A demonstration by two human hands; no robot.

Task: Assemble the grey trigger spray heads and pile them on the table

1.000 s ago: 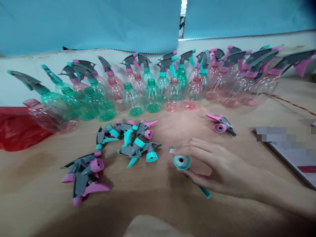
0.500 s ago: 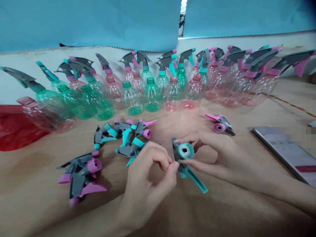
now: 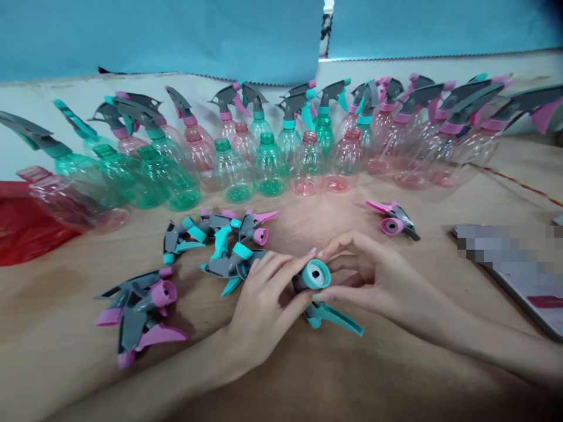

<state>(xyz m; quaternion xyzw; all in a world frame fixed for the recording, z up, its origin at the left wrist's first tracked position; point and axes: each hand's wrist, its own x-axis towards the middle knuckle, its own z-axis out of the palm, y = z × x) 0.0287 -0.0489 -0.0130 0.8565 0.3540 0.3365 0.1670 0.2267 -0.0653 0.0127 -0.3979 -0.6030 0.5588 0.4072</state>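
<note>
Between my hands is a grey and teal trigger spray head [image 3: 316,274], its round collar facing me and its teal trigger pointing down to the right. My left hand [image 3: 272,305] has its fingers and thumb closed round the grey body from the left. From the right, my right hand [image 3: 373,275] pinches the collar side with thumb and fingers. Just left of my left hand lies another teal spray head [image 3: 229,265]. Pink and grey spray heads [image 3: 143,313] rest further left, and one pink spray head [image 3: 393,221] lies beyond my right hand.
Bottles with spray heads fitted stand along the back wall. In front of them are several open bottles, including a green bottle [image 3: 269,167] and a pink bottle [image 3: 345,161]. A red bag [image 3: 30,228] lies at the left, a phone [image 3: 510,281] at the right.
My left hand has gone from a pinch beside the spray head to a grip on its body. The spray head has shifted slightly left and turned a little.
</note>
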